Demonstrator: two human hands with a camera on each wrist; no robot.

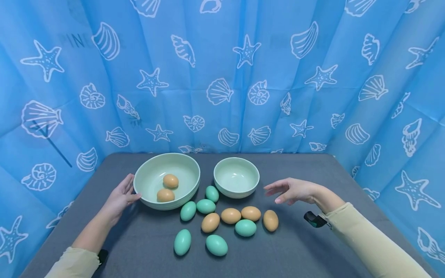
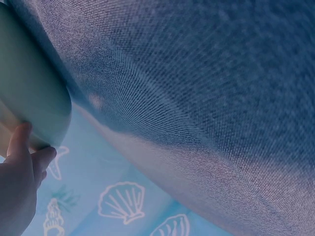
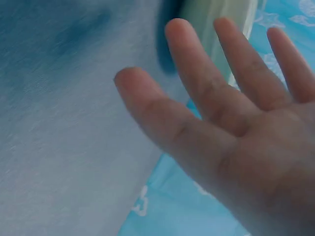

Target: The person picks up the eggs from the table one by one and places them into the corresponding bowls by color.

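My left hand [image 1: 119, 197] rests against the left side of the large pale green bowl [image 1: 146, 199], its fingers along the outer wall and its thumb by the rim. The left wrist view shows fingertips [image 2: 20, 135] right at the bowl's side. Two brown eggs [image 1: 170, 180] lie inside this bowl. My right hand [image 1: 295, 191] hovers over the table, right of the smaller pale green bowl [image 1: 236, 175], with fingers spread and nothing held. The right wrist view shows its bare palm [image 3: 275, 147]. The smaller bowl has nothing in it.
Several green eggs [image 1: 206, 206] and several brown eggs [image 1: 231, 216] lie loose on the grey tabletop [image 1: 146, 243] in front of the bowls. A blue curtain [image 1: 222, 69] with white shell and starfish prints hangs behind the table and along its sides.
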